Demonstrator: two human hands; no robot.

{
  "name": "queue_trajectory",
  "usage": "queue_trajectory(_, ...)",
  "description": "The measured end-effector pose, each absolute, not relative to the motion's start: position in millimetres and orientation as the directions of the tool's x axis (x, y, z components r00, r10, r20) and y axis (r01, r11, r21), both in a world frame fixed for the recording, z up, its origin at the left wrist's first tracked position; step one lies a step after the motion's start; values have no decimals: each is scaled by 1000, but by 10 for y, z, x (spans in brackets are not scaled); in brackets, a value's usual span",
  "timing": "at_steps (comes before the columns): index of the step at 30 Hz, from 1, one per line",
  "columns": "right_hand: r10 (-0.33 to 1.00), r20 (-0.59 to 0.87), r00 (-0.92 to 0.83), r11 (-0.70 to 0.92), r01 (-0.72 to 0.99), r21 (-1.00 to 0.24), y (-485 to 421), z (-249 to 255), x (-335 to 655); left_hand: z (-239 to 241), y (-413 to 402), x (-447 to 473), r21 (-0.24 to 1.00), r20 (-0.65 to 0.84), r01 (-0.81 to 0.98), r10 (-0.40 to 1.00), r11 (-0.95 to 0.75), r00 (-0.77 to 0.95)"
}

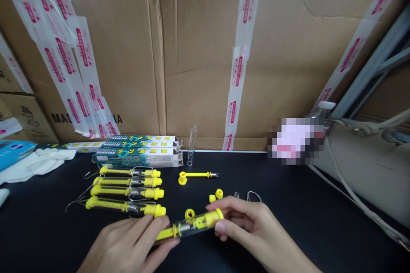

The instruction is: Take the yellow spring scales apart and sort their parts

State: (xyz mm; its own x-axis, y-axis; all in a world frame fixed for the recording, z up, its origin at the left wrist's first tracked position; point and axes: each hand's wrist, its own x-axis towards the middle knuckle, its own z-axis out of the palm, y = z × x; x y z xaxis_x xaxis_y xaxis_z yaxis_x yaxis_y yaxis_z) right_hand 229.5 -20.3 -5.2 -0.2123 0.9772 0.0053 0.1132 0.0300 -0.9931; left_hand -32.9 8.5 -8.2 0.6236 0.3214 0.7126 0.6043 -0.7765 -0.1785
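Both of my hands hold a spring scale (192,225) with a clear tube and yellow inner parts, slightly tilted above the black table. My left hand (128,241) is closed round its left end, hiding that part. At the other end, the fingertips of my right hand (251,224) pinch the yellow cap. Just behind the tube lies a yellow ring-shaped cap (190,213). Two small yellow caps (215,196) sit beyond my right fingers, near a bent wire hook (254,196). Farther back are a yellow inner rod with a spring (198,175) and an upright clear tube (192,146).
Several spring scales with hooks (128,192) lie in a row at left. Printed boxes (137,156) are stacked behind them. White tissue (35,164) lies far left, a beige bag (368,170) stands at right, and a large cardboard box (198,59) walls off the back.
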Motion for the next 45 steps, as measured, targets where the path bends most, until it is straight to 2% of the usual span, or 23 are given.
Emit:
queue_trajectory(5, 992, 3, -129, -1, -31, -1000, -82, -5, 2494, -52, 110, -347, -22, 683, 650, 463, -760, 565)
queue_trajectory(14, 981, -20, -191, -49, -149, -988, -58, -20, 2523, -114, 106, -410, 241, 596, 623, 620, -744, 510)
queue_trajectory(16, 986, -4, -169, -17, -79, -997, -69, -36, 2506, -123, 101, -431, 311, 570, 605, 653, -733, 499)
queue_trajectory(18, 989, 65, -133, 78, 99, -992, -81, -45, 2502, -124, 104, -446, 356, 556, 600, 679, -716, 480)
queue_trajectory(21, 966, 219, -136, 256, 393, -883, -101, -33, 2517, -122, 116, -454, 362, 550, 612, 691, -703, 469)
queue_trajectory(23, 950, 273, -152, 312, 483, -818, -109, -14, 2537, -126, 124, -454, 357, 549, 614, 690, -704, 471)
queue_trajectory(30, 889, 425, -171, 425, 656, -624, -89, 20, 2638, -130, 127, -438, 367, 540, 608, 693, -704, 477)
queue_trajectory(34, 869, 464, -170, 432, 718, -545, -75, 40, 2700, -103, 118, -432, 364, 542, 612, 694, -702, 474)
queue_trajectory(45, 913, 357, -196, 368, 773, -516, -35, -52, 2790, -106, 121, -417, 369, 529, 615, 702, -697, 478)
